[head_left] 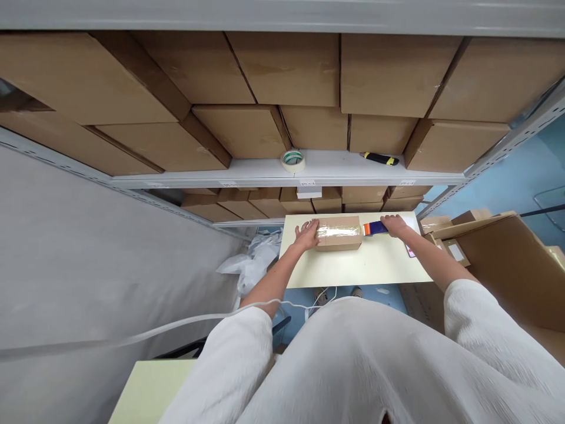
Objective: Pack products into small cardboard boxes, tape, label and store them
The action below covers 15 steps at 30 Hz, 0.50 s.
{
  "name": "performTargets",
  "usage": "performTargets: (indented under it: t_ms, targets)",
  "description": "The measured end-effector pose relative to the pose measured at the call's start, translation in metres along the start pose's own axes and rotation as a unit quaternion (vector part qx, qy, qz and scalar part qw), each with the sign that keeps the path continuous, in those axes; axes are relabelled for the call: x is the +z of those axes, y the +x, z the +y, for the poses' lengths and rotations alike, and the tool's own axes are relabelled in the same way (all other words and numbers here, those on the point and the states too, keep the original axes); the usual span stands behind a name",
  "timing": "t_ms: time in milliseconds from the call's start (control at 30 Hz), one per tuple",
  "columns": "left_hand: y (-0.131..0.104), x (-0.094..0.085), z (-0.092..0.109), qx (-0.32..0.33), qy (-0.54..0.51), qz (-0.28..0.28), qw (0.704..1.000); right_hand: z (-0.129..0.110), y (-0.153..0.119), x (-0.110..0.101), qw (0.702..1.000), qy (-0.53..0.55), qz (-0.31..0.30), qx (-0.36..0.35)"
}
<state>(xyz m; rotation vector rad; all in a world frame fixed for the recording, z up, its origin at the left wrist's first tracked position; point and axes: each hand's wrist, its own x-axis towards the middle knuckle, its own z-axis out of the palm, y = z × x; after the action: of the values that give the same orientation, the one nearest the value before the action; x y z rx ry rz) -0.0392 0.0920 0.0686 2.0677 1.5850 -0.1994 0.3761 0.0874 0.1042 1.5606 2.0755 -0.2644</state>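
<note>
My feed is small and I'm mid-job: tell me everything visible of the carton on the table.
The carton is oblong, brown and cardboard-looking, lying flat on the pale table. Glossy tape runs along its closed-looking top. The left hand touches its left end; the blue-and-orange dispenser is at its right end, contact unclear.

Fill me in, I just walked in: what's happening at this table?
A person is working at a pale table. Their left hand rests against the left end of a cardboard box, which has a shiny strip of tape along its top. Their right hand grips a blue-and-orange tool, apparently a tape dispenser, at the box's right end. On the shelf beyond lie a tape roll and a black-and-yellow cutter.
</note>
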Motion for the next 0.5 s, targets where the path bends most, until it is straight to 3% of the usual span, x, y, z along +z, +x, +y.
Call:
performTargets:
  t_ms: [167, 500]
  targets:
    - [0.001, 0.001, -0.003, 0.012, -0.013, -0.004, 1.000, -0.016, 0.012, -0.004, 1.000, -0.007, -0.009, -0.001]
    - [0.002, 0.001, -0.004, 0.030, -0.015, -0.001, 0.999, -0.023, 0.027, -0.015, 0.999, 0.017, -0.034, 0.014]
